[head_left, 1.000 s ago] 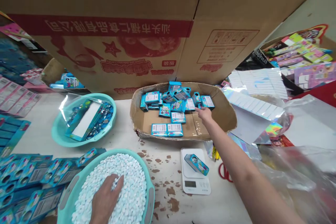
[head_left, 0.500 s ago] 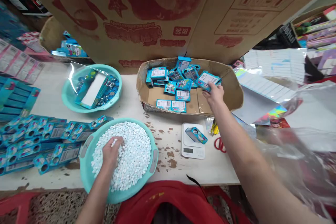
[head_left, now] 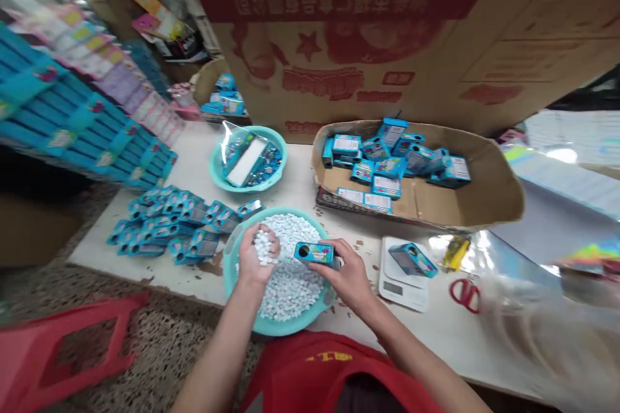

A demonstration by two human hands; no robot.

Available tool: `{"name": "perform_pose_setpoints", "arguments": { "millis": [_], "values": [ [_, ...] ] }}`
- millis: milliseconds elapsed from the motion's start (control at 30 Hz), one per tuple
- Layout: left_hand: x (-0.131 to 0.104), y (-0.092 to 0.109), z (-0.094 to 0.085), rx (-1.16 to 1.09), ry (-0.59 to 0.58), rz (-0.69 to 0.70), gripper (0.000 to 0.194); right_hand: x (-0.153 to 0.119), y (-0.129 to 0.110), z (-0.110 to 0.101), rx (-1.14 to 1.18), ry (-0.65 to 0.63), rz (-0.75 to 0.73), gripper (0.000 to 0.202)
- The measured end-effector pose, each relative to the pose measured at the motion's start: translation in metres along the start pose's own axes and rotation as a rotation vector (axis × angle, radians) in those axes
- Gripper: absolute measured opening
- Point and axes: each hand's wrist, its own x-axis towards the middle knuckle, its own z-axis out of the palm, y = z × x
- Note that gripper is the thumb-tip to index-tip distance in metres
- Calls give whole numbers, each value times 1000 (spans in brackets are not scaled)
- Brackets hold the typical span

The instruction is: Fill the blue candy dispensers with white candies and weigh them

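Observation:
My left hand [head_left: 256,257], palm up and fingers curled, cups a heap of small white pieces [head_left: 263,245] over the left part of a turquoise basin [head_left: 233,293]. More of the same pieces [head_left: 285,297] fill that basin. Between the thumb and fingers of my right hand [head_left: 346,271] is a small blue box [head_left: 314,252], held lying over the basin's right part, with a dark round hole at its left end. The box and the cupped hand are apart. Another blue box [head_left: 413,259] rests on a white scale [head_left: 403,287] to the right.
A cardboard tray [head_left: 489,197] holds several blue boxes behind the scale. Many blue boxes [head_left: 169,222] lie at the left. Behind them stands a second turquoise basin [head_left: 216,174] with shiny blue pieces. Red scissors [head_left: 465,295] and plastic wrap are at the right.
My right hand has come from the cardboard tray to the basin with a blue box. My left hand has lifted out of the white pieces and turned palm up, holding some. The view has swung left.

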Motion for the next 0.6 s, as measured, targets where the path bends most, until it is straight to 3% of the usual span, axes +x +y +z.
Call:
{"name": "perform_pose_setpoints", "arguments": {
  "millis": [100,233,600],
  "values": [
    [-11,-4,13,57,-29,209,22,0,-3,25,-54,-72,-84,29],
    [-10,-14,12,121,37,375,25,2,-5,39,-131,-76,-101,26],
    [-1,-13,5,278,46,488,29,3,-14,47,-159,-101,-136,29]
  ]
}}
